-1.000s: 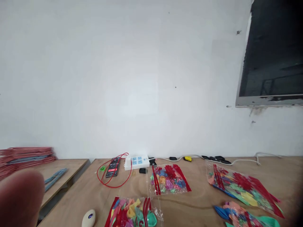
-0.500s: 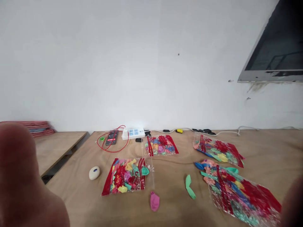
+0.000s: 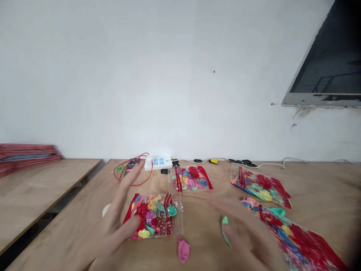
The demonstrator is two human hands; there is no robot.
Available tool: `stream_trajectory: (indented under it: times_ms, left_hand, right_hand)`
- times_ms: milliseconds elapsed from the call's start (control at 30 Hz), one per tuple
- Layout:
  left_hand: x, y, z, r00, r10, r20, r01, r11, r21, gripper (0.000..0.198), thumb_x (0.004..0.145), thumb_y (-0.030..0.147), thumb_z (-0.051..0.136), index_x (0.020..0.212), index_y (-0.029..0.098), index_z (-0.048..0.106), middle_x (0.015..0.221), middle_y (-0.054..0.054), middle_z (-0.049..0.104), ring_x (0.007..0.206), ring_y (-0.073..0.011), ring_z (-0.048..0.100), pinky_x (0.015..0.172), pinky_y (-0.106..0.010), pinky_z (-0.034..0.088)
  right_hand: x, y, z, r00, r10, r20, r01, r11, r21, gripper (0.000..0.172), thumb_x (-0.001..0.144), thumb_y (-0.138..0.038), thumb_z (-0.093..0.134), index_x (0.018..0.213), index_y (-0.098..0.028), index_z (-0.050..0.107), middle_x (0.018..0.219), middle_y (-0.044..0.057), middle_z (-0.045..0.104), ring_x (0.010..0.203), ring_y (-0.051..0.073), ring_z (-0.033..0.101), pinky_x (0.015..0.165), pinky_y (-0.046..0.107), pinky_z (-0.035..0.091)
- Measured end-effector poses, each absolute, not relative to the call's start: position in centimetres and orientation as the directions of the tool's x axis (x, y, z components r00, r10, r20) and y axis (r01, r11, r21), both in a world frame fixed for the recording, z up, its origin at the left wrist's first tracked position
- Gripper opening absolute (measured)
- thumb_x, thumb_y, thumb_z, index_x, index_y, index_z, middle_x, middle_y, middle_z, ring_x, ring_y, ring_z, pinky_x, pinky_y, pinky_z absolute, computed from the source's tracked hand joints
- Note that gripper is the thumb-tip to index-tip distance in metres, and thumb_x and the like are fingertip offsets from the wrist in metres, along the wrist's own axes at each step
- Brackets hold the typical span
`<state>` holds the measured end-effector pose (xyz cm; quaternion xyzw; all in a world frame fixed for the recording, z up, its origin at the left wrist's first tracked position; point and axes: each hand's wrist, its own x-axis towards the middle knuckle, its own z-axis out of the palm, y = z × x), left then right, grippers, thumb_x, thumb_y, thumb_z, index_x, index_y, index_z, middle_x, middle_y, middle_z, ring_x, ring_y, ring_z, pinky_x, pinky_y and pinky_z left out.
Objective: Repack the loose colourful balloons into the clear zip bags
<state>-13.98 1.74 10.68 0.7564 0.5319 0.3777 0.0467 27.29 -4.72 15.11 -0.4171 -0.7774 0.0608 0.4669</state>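
Observation:
My left hand [image 3: 111, 233] hovers at the left front, thumb and fingers spread, with nothing in it. Its thumb overlaps the edge of a clear and red bag of balloons [image 3: 153, 216]; whether they touch I cannot tell. Blurred by motion, my right hand [image 3: 251, 235] reaches in from the lower right with fingers stretched and apart, also holding nothing. It partly covers a loose green balloon [image 3: 225, 226] and the left side of another balloon bag [image 3: 304, 241]. A pink balloon [image 3: 184, 250], uninflated, lies on the table between my hands.
Further back lie two more balloon bags, a middle bag [image 3: 193, 178] and a right bag [image 3: 262, 184]. A white power strip [image 3: 158, 163], a phone [image 3: 131, 165] and a red cable [image 3: 141, 184] are near the wall. A gap [image 3: 53, 207] separates this table from the left one, which holds red stacked sheets [image 3: 28, 155].
Both hands have come forward from the lower corners over the table, the left to the left bag, the right over the green balloon. The view has tilted up slightly.

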Motion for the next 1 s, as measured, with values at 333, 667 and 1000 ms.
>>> stream_trajectory:
  times_ms: [333,667,1000]
  left_hand:
    - [-14.9,7.9,0.1,0.287,0.884,0.368,0.700,-0.457,0.549,0.058,0.107,0.055,0.057,0.159,0.030,0.054,0.161,-0.010,0.057,0.150,-0.0357,0.051,0.126,-0.057,0.043]
    - [-15.0,7.8,-0.3,0.296,0.894,0.337,0.688,-0.444,0.574,0.054,0.110,0.053,0.051,0.159,0.032,0.054,0.163,-0.008,0.055,0.153,-0.0339,0.049,0.127,-0.057,0.040]
    - [-15.0,7.6,-0.4,0.273,0.911,0.310,0.707,-0.408,0.578,0.056,0.111,0.055,0.048,0.160,0.030,0.050,0.165,-0.010,0.052,0.155,-0.0341,0.045,0.130,-0.059,0.036]
  right_hand:
    - [21.2,-1.7,3.0,-0.467,0.865,0.183,0.783,0.501,-0.369,0.020,0.093,-0.024,0.074,0.111,-0.031,0.080,0.102,0.004,0.072,0.100,0.027,0.068,0.088,0.038,0.052]
    - [28.9,0.2,5.4,-0.174,0.962,0.212,0.819,0.261,-0.512,0.037,0.107,-0.045,0.052,0.089,-0.028,0.080,0.097,0.005,0.077,0.092,0.026,0.074,0.082,0.033,0.054]
    - [35.7,0.7,2.8,-0.067,0.936,0.345,0.899,0.207,-0.386,0.038,0.103,-0.042,0.050,0.120,-0.029,0.081,0.114,0.012,0.077,0.104,0.031,0.075,0.091,0.043,0.059]
